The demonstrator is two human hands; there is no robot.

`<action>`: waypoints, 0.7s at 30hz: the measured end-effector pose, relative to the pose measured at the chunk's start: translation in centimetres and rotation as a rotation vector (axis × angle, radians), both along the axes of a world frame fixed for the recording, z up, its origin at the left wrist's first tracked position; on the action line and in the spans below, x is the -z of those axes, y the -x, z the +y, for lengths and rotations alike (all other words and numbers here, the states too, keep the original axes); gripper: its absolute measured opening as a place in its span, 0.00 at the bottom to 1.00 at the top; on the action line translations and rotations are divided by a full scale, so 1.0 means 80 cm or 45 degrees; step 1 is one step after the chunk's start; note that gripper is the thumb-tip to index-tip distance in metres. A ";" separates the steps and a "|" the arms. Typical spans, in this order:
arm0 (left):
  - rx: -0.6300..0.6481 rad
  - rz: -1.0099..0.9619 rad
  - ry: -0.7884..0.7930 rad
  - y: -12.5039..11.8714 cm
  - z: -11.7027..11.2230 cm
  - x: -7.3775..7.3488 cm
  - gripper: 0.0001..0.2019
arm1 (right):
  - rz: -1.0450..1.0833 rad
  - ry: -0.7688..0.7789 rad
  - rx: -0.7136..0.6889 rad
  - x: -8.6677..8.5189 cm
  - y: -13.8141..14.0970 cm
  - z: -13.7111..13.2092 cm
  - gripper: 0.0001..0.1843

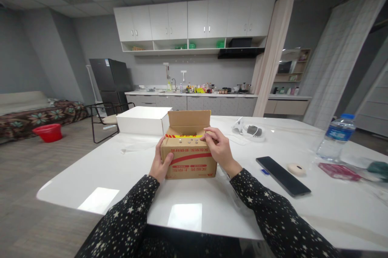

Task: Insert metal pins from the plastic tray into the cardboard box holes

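Observation:
A small brown cardboard box with red print stands on the white table in front of me. Its far flap stands up and its near flap is folded down. My left hand grips the box's left side, thumb on the front face. My right hand rests on the top right corner, fingers curled over the folded flap. Both sleeves are dark with white stars.
A white box sits behind the cardboard one. To the right lie a black phone, a round beige object, a water bottle, a pink packet and a clear bag. A kitchen counter runs along the back wall.

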State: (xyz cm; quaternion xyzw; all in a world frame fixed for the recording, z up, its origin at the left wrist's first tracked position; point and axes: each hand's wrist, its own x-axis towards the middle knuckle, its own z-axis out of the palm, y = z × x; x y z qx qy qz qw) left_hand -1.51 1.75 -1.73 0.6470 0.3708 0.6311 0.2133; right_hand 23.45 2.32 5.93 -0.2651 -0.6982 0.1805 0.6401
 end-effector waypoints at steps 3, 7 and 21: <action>0.000 0.002 -0.002 0.000 0.000 -0.001 0.39 | -0.002 -0.005 -0.001 0.000 0.000 0.000 0.11; -0.007 0.010 -0.002 0.001 0.000 -0.001 0.40 | -0.006 0.005 0.001 0.001 -0.001 0.002 0.11; 0.007 -0.001 0.003 0.002 0.002 0.002 0.39 | 0.001 0.000 0.006 0.003 0.000 0.003 0.10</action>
